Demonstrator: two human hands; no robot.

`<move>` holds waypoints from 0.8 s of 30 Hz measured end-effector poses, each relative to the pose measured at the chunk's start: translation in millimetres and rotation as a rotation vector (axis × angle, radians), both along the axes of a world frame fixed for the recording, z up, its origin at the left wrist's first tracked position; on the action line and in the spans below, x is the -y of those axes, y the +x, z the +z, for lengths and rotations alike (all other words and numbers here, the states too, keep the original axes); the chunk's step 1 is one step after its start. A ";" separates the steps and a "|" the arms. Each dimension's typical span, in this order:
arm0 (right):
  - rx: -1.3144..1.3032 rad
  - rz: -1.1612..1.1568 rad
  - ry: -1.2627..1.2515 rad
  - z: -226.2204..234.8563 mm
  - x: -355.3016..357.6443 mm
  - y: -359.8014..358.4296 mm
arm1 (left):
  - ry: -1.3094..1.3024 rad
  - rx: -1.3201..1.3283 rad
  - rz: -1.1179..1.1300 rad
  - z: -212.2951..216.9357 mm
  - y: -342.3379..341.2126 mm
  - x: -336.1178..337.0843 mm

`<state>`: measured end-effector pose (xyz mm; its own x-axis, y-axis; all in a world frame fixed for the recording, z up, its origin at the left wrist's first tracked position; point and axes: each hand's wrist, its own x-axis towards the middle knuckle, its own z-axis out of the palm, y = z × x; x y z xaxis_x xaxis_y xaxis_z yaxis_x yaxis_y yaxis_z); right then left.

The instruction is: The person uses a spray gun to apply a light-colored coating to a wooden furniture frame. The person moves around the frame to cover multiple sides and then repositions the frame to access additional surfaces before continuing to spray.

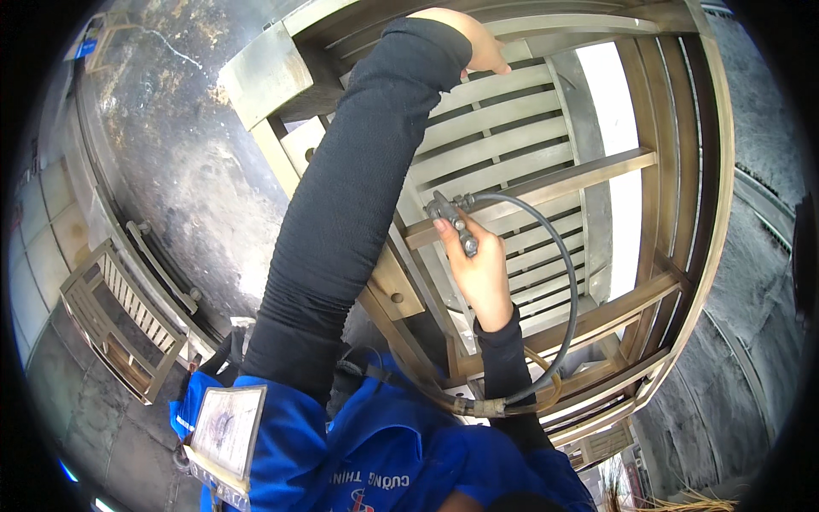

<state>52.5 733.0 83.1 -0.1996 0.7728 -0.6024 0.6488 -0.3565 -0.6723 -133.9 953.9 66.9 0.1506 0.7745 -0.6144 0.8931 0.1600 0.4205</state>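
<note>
My left arm, in a black sleeve, reaches across to the far side of a large brown slatted furniture frame (529, 183). At its far rail, my left hand (469, 38) is bent down with the fingers curled together. Whatever is under those fingertips is hidden. Nearer to me, my right hand (480, 271) is closed round a small metal spray gun (454, 224) held above the frame's crossbar. A grey hose (570, 273) runs from the gun and loops back over my right forearm.
A square block-like leg end (269, 75) juts out at the frame's far left corner. Curved slatted rails (695, 196) bound its right side. Another slatted furniture piece (124, 320) stands on the floor at left. Stained grey flooring (183, 171) lies beyond my left arm.
</note>
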 end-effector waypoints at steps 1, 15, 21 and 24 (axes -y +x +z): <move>-0.025 -0.017 0.032 -3.1 1.4 -0.7 | -0.055 -0.003 -0.014 2.9 -1.1 1.2; 0.265 -0.276 0.376 -8.4 -53.6 44.3 | -0.087 -0.033 -0.077 19.9 -7.5 5.4; -0.087 -0.105 -0.059 -16.3 3.9 5.3 | -0.174 -0.049 -0.159 23.3 -9.3 2.2; -0.112 -0.146 0.127 -21.9 -3.4 6.3 | -0.191 -0.010 -0.155 23.8 -11.0 2.2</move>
